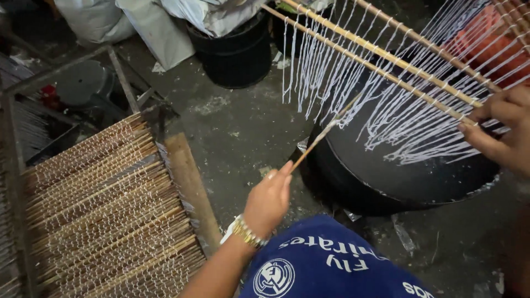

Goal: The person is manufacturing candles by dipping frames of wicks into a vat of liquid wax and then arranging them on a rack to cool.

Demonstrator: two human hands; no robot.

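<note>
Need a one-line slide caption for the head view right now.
Left hand pokes a thin stick into white strings hanging from bamboo rods that the right hand holds over a black tub.

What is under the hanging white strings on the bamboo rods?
Under the white strings on the bamboo rods sits a wide black tub. Its inside looks dark and even; whether that is liquid cannot be told. The strings cover its far side.

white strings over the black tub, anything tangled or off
Mostly they hang evenly from the bamboo rods, but where the thin stick in the left hand pokes in, a few white strings bunch together. White splatter marks the black tub rim.
</note>
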